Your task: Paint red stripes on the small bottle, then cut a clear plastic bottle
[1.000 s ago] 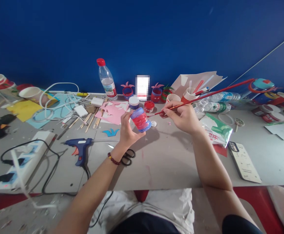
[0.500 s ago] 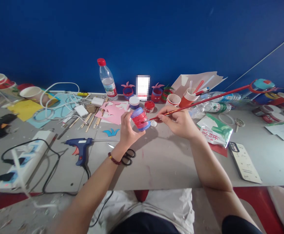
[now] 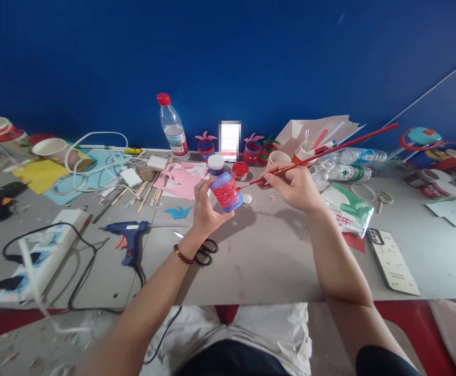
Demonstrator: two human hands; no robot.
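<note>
My left hand point(image 3: 205, 210) is closed round a small cup point(image 3: 226, 193) painted red in the middle and blue at both ends, held tilted above the table. My right hand point(image 3: 290, 184) pinches a long red paintbrush point(image 3: 325, 152), its tip just right of the cup's upper edge. Whether the bristles touch the cup I cannot tell. Behind the cup stand an open jar of red paint point(image 3: 240, 171) and a jar with a white lid point(image 3: 215, 164). A small white cap point(image 3: 247, 199) lies beside the cup.
Scissors point(image 3: 206, 253) lie under my left wrist, with a blue glue gun point(image 3: 128, 237) to their left. A water bottle point(image 3: 173, 130) and painted cups point(image 3: 252, 152) stand along the blue wall. Paper cups point(image 3: 305, 155), plastic bottles and a phone point(image 3: 394, 263) are on the right.
The brush tip has moved off the cup's red side, right and up toward the red paint jar. My right hand has shifted slightly right; my left hand holds the cup nearly still.
</note>
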